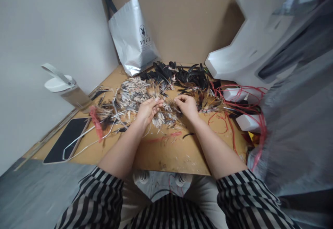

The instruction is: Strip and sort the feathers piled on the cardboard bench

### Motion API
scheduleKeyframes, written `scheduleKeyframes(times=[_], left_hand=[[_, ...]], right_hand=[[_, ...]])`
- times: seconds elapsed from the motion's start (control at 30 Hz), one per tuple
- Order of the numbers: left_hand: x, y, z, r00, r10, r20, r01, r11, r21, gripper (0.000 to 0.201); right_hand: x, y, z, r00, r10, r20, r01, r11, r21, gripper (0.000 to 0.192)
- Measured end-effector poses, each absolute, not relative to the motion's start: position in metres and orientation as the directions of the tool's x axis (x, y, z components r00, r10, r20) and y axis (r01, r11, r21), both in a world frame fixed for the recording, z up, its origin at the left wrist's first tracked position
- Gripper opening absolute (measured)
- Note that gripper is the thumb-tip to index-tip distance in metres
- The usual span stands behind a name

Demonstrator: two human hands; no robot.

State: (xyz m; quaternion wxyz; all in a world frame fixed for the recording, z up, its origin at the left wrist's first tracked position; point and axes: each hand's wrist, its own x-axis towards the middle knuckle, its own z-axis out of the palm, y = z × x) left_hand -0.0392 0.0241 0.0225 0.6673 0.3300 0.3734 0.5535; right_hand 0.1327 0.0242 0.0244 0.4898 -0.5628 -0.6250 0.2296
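My left hand (148, 109) and my right hand (186, 105) rest side by side on a heap of feathers in the middle of a brown board (166, 152). The left hand's fingers pinch a small pale speckled feather (156, 99). My right hand's fingers are curled down into the brown and speckled feathers (166, 116); what they grip is hidden. Speckled grey-white feathers (131, 92) lie to the left, black feathers (179, 75) behind.
A silver shopping bag (134, 36) leans at the back. A white bottle with a handle (66, 87) stands left, a black phone (66, 139) with a white cable (78, 140) near it. Red wire (234, 107) and white blocks (248, 122) lie right.
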Motion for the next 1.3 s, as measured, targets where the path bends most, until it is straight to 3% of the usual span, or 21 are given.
scheduleKeyframes(times=[0.13, 0.37, 0.57, 0.73, 0.93, 1.0, 1.1, 1.2, 1.3], left_hand=[[-0.039, 0.024, 0.024, 0.085, 0.986, -0.144, -0.502, 0.167, 0.849, 0.01], [-0.037, 0.024, 0.022, 0.093, 0.986, -0.141, -0.522, 0.169, 0.836, 0.01], [-0.038, 0.024, 0.022, 0.082, 0.987, -0.141, -0.526, 0.163, 0.835, 0.008], [-0.038, 0.025, 0.02, 0.108, 0.986, -0.124, -0.525, 0.163, 0.836, 0.008], [-0.037, 0.024, 0.018, 0.119, 0.984, -0.136, -0.507, 0.178, 0.843, 0.011], [-0.036, 0.024, 0.019, 0.12, 0.983, -0.142, -0.503, 0.184, 0.845, 0.012], [-0.036, 0.024, 0.019, 0.124, 0.982, -0.139, -0.498, 0.183, 0.848, 0.012], [-0.036, 0.024, 0.017, 0.132, 0.982, -0.132, -0.493, 0.181, 0.851, 0.01], [-0.035, 0.023, 0.015, 0.162, 0.978, -0.133, -0.483, 0.196, 0.854, 0.008]], right_hand=[[0.139, 0.03, 0.012, 0.008, 0.957, 0.29, 0.633, 0.219, -0.742, 0.02], [0.124, 0.02, 0.015, -0.091, 0.942, 0.323, 0.797, 0.263, -0.544, 0.017], [0.147, 0.027, 0.022, 0.013, 0.932, 0.363, 0.865, 0.171, -0.471, 0.02], [0.165, 0.036, 0.021, -0.042, 0.991, 0.129, 0.844, 0.104, -0.526, 0.02], [0.152, 0.024, 0.031, -0.044, 0.999, -0.002, 0.901, 0.038, -0.432, 0.01], [0.152, 0.024, 0.032, -0.04, 0.999, 0.008, 0.886, 0.039, -0.463, 0.008], [0.156, 0.028, 0.031, -0.054, 0.998, 0.033, 0.745, 0.063, -0.664, 0.008], [0.157, 0.029, 0.034, -0.059, 0.998, 0.003, 0.456, 0.029, -0.889, 0.011], [0.152, 0.025, 0.038, -0.111, 0.993, -0.049, 0.153, -0.031, -0.988, 0.019]])
